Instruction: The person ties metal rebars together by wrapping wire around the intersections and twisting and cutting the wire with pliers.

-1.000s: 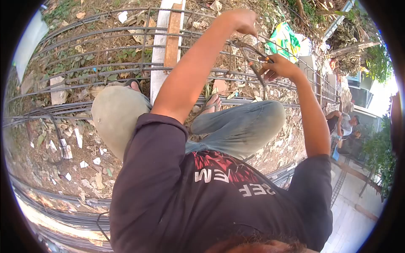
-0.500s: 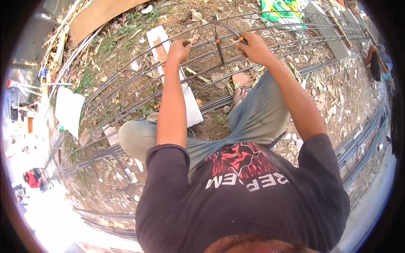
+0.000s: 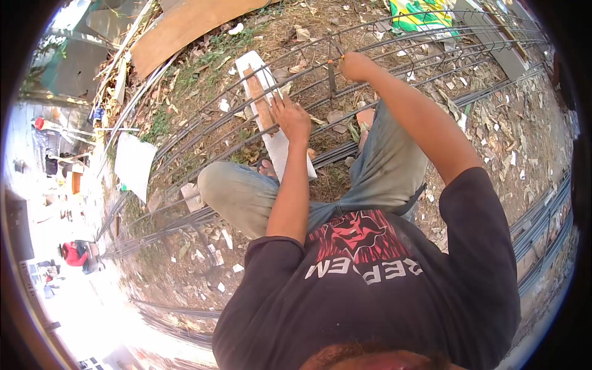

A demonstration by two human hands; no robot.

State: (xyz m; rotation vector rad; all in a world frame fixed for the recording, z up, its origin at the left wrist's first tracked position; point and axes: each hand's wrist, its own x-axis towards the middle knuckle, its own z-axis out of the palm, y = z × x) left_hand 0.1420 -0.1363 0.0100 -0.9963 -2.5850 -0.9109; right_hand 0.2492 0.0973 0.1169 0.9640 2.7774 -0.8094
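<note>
My left hand rests palm down on the steel bars of a long reinforcing cage, its fingers stretched out beside a white board with a brown strip. Across the cage, my right hand is closed on a handle of what look like pincers with orange-marked dark handles. Their head lies among the bars, and details of the jaws are too small to tell. The rebar cage runs from lower left to upper right, before my bent knees.
Bundles of loose rods lie at the right. A brown panel, a white sheet and a green-yellow sack lie around the cage. Dry leaves and rubble cover the ground. A person in red is at the far left.
My left hand has moved right and down, and its curled fingers have straightened onto the bars. My right hand stays by the pincers, its handle now swung closer to the other. The view has shifted.
</note>
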